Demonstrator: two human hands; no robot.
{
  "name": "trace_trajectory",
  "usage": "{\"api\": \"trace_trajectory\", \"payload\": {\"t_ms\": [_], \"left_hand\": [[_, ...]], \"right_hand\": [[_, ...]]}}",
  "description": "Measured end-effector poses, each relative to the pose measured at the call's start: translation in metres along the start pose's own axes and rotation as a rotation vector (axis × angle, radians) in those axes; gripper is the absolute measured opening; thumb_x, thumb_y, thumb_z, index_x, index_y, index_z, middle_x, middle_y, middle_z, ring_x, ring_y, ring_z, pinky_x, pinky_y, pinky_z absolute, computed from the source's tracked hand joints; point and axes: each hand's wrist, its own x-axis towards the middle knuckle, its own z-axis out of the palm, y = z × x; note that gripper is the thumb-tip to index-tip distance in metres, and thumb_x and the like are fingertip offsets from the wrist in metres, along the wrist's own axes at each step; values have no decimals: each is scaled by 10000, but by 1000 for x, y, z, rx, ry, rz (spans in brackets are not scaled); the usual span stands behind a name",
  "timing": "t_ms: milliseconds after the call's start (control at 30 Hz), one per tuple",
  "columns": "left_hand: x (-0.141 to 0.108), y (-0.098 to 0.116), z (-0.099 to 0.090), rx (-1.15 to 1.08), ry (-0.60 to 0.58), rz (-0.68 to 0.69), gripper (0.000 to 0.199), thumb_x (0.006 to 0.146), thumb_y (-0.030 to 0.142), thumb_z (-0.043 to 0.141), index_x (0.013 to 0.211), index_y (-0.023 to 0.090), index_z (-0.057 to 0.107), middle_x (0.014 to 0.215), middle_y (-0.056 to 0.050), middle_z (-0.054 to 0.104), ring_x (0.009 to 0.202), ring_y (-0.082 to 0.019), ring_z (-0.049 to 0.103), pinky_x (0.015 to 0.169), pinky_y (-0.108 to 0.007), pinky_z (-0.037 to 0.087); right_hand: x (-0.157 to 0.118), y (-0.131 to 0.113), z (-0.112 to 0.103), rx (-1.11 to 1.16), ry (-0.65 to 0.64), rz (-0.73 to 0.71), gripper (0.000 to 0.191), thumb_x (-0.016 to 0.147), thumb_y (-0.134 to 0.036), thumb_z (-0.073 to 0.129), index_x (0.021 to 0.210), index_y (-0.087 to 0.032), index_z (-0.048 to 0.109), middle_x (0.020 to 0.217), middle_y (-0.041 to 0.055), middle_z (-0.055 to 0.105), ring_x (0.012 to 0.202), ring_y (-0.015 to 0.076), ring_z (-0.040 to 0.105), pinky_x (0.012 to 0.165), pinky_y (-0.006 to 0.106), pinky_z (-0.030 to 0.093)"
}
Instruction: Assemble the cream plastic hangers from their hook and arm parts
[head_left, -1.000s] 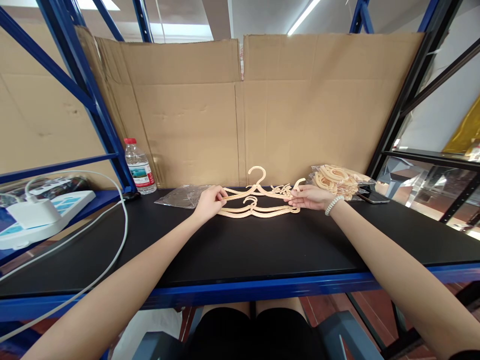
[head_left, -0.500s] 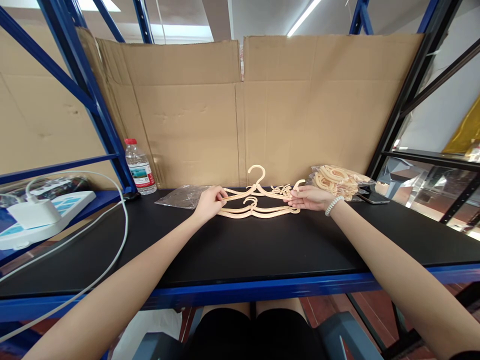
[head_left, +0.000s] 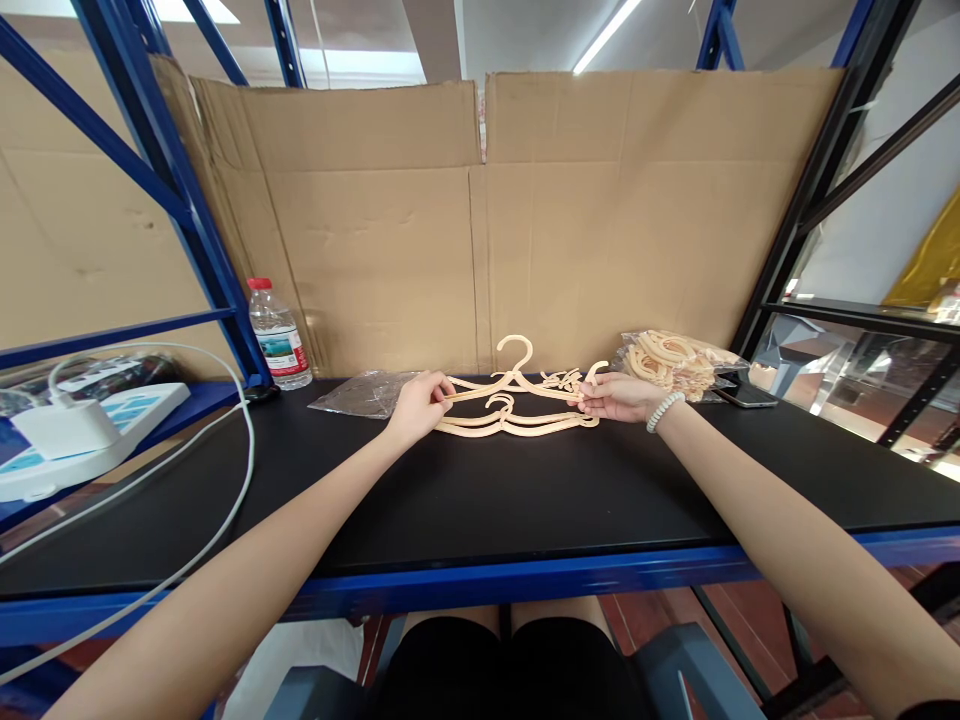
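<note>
A beige hanger (head_left: 513,378) is held by its two ends above the black table, its hook pointing up. My left hand (head_left: 422,402) pinches the left end, and my right hand (head_left: 616,396), with a beaded bracelet at the wrist, grips the right end. Just in front of it other beige hangers (head_left: 504,427) lie together on the table, hooks toward the back. Small beige pieces (head_left: 562,380) show behind the held hanger near my right fingers; their shape is partly hidden.
A clear plastic bag (head_left: 364,393) lies left of my left hand. Bagged beige hangers (head_left: 671,362) and a phone (head_left: 745,394) are at the right. A bottle (head_left: 278,340) stands back left, near a power strip (head_left: 142,415) and white cable. Cardboard (head_left: 375,250) walls the back.
The held hanger's hook has dipped slightly. Both hands keep their hold in nearly the same place.
</note>
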Motion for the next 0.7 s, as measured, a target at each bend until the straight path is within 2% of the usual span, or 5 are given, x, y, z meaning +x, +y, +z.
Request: {"api": "trace_trajectory", "payload": {"t_ms": [167, 433, 567, 700], "left_hand": [[-1, 0, 0, 2, -5, 23, 162, 612, 59, 548, 687, 200, 578, 628, 33, 522, 658, -154, 545, 634, -261, 441], [-1, -1, 0, 11, -2, 38, 172, 625, 46, 550, 701, 198, 574, 625, 29, 517, 673, -163, 544, 653, -272, 444], [-1, -2, 0, 17, 2, 44, 170, 630, 50, 548, 703, 202, 571, 616, 29, 519, 676, -167, 545, 654, -274, 443], [-1, -1, 0, 20, -1, 51, 166, 629, 54, 546, 695, 204, 565, 608, 28, 515, 678, -172, 539, 653, -277, 440]], "right_hand": [[1, -1, 0, -24, 17, -23, 193, 845, -61, 621, 694, -154, 545, 754, 87, 690, 654, 111, 653, 673, 207, 567], [0, -4, 3, -62, 62, -54, 239, 882, -41, 548, 670, -151, 537, 747, 101, 700, 592, 99, 625, 635, 208, 555], [1, -4, 4, -54, 67, -60, 227, 857, -31, 583, 672, -152, 534, 749, 104, 705, 595, 106, 629, 662, 233, 562], [2, -3, 4, -40, 86, -87, 248, 837, -16, 605, 648, -153, 522, 726, 101, 702, 588, 101, 630, 631, 205, 558]]}}
